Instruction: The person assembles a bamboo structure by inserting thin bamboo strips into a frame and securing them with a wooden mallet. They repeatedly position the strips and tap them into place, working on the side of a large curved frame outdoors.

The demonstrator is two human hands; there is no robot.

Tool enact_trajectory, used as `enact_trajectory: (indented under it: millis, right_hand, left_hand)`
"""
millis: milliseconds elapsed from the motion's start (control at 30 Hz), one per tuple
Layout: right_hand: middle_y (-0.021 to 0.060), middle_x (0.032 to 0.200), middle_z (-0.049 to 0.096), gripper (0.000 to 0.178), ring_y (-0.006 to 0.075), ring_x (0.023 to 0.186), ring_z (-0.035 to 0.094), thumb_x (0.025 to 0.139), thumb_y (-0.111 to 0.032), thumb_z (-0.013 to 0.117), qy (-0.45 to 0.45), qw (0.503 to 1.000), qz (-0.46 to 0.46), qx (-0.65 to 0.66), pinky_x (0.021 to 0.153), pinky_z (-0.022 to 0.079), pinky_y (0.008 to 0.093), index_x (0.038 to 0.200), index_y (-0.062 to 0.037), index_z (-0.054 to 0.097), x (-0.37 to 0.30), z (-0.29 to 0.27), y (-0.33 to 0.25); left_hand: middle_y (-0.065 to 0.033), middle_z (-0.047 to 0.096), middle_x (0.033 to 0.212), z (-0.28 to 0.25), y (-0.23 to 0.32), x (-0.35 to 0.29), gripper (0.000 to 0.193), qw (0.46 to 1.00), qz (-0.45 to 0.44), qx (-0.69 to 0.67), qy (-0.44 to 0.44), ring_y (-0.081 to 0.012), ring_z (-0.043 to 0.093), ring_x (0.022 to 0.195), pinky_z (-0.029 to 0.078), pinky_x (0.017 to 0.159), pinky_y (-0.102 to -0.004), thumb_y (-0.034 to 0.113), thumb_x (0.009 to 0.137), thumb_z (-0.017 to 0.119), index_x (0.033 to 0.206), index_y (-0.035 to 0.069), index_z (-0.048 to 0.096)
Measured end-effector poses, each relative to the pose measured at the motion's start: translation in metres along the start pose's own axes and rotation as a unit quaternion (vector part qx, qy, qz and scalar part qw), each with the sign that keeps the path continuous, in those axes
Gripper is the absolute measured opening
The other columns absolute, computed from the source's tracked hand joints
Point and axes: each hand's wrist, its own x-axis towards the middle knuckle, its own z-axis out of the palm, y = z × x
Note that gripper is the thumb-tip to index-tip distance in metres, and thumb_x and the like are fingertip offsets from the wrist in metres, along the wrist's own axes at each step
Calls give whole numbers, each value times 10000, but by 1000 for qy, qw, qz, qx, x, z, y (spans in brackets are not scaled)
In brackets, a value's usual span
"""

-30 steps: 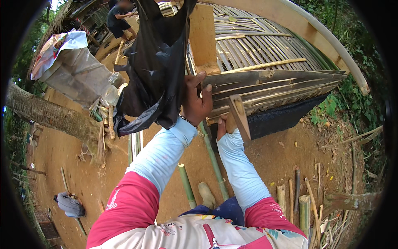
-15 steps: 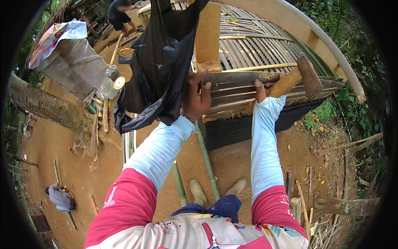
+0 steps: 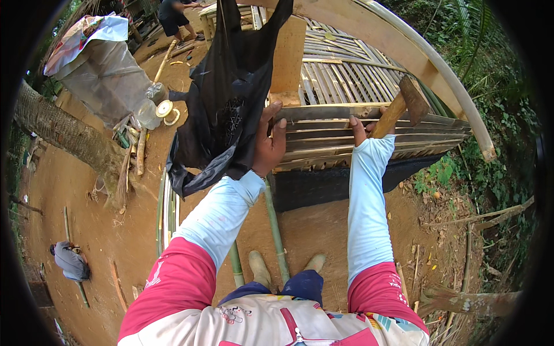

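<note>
My left hand (image 3: 269, 143) is closed at the left end of a dark bamboo slat (image 3: 320, 113), thumb in front and fingers behind. Farther right along the same slat, my right hand (image 3: 363, 131) presses its thumb and fingers to it. That hand also holds a hammer by its wooden handle (image 3: 390, 115), with the rusty head (image 3: 414, 101) up and to the right. More split slats (image 3: 323, 146) lie in rows just below. Beside my left hand hangs a black plastic bag (image 3: 231, 81), its mouth partly open on small thin pieces, perhaps nails.
A wooden post (image 3: 287, 57) and a curved board (image 3: 427, 49) frame the slatted bamboo surface (image 3: 340, 75). Black sheeting (image 3: 323, 187) hangs beneath the slats. A spool (image 3: 167, 112) and a tree trunk (image 3: 69, 135) are left. Two people (image 3: 71, 262) work farther off; green poles (image 3: 277, 230) lie near my boots.
My view has shifted slightly. The slat lies more level along the row, and the hammer has tipped with my right hand. The black bag now shows more of its inside.
</note>
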Motion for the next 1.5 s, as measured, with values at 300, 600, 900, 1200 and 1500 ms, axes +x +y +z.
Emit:
enact_trajectory:
  millis: [300, 600, 900, 1200, 1500]
  right_hand:
    - [-44, 680, 449, 609, 48, 592, 438, 712, -249, 869, -65, 997, -9, -41, 558, 380, 191, 1173, -44, 528, 18, -18, -16]
    - [-63, 604, 429, 509, 40, 537, 407, 766, -273, 831, -144, 989, -19, -26, 512, 334, 201, 1115, -56, 531, 33, -30, -9]
    - [-43, 587, 464, 435, 51, 517, 432, 789, -265, 810, -183, 981, -54, -29, 495, 370, 228, 1057, -90, 516, 43, -36, 10]
    - [-33, 606, 477, 444, 54, 530, 436, 816, -224, 784, -208, 977, -39, 2, 511, 363, 223, 1127, -80, 501, 41, -37, 9]
    - [90, 837, 611, 443, 186, 664, 582, 820, -200, 762, -219, 974, -52, 11, 627, 470, 308, 1155, -93, 491, 43, -43, 1]
  left_hand:
    - [-60, 476, 919, 13, 19, -6, 414, 995, -75, 19, 55, -169, 468, 833, 399, 747, -295, 144, 935, 592, 1316, 29, 475]
    - [-31, 401, 868, 50, 48, -47, 569, 986, -23, 146, 80, -136, 378, 728, 351, 632, -254, 106, 870, 662, 1374, 29, 408]
    - [-82, 461, 868, 105, 99, -27, 495, 995, -41, 64, 59, -186, 425, 715, 381, 640, -292, 63, 858, 648, 1320, 21, 474]
    - [-36, 487, 776, 47, 190, -31, 297, 996, -5, 62, 66, -110, 388, 620, 313, 544, -247, 64, 860, 661, 1143, 16, 584]
    - [-58, 642, 1002, -97, 172, 139, 287, 982, -118, 95, 113, -107, 565, 876, 445, 772, -252, 138, 936, 605, 1173, -22, 600]
